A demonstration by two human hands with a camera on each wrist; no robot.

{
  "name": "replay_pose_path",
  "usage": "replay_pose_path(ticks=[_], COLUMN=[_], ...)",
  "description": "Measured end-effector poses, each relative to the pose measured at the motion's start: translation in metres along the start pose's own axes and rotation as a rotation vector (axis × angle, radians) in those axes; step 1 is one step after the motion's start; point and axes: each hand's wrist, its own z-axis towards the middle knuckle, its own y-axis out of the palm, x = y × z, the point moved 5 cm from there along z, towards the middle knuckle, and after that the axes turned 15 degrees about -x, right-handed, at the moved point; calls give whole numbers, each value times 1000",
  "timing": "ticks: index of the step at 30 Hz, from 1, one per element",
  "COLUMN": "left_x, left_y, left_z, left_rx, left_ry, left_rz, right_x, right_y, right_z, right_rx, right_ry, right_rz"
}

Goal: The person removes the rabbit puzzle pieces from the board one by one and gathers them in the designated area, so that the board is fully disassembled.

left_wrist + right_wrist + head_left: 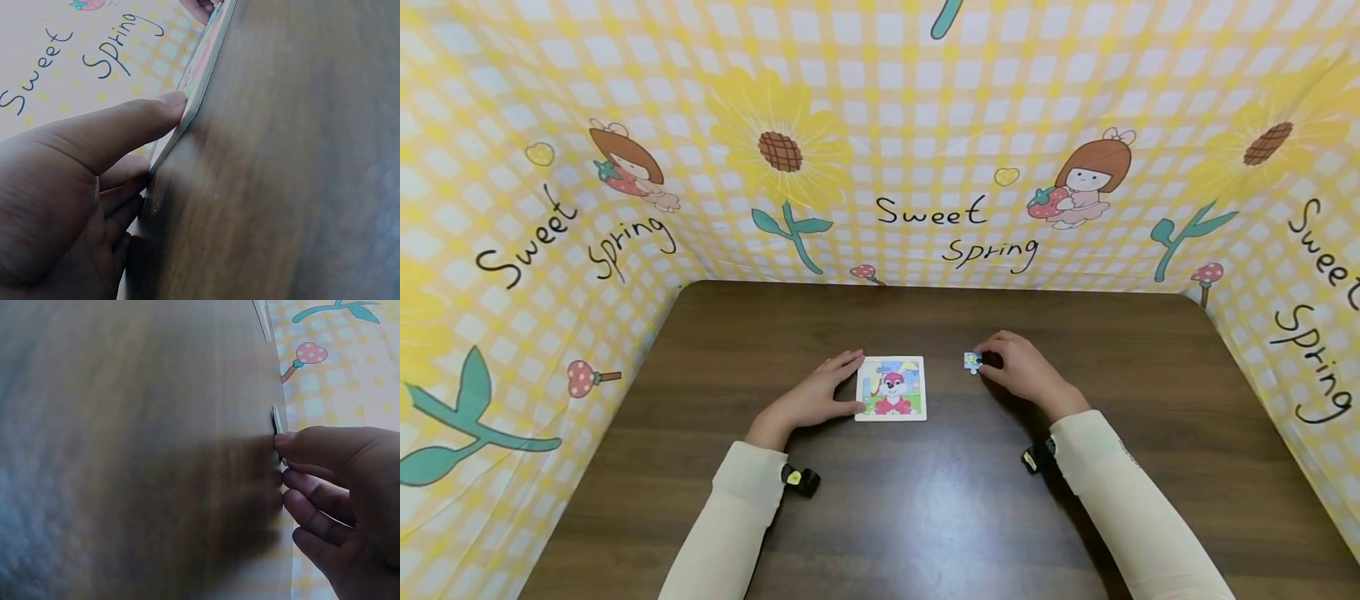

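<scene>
A square jigsaw puzzle (891,408) in a white frame, with a pink-and-white cartoon dog, lies on the table. My left hand (820,393) holds it by its left side, the thumb at the near left corner and fingers at the far left corner. In the left wrist view, the thumb (150,115) touches the edge of the puzzle board (200,81). To the right, my right hand (1018,367) pinches a small blue puzzle piece (972,361) between thumb and fingers. Edge-on in the right wrist view, the piece (276,419) shows as a thin strip.
The dark wooden table (955,517) reaches back to a yellow checked cloth (880,100) printed with flowers, which rises behind it and on both sides. Black wrist cameras sit under both cream sleeves (730,508).
</scene>
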Motion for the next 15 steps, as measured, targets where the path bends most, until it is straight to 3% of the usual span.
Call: replay_pose_path(ticks=[15], left_x=[1], left_y=[-1], left_z=[0], left_rx=[0], left_ry=[6], left_rz=[-9], right_x=[0], right_y=[0], right_z=[-1], right_rx=[-23], right_ry=[7], right_rz=[10])
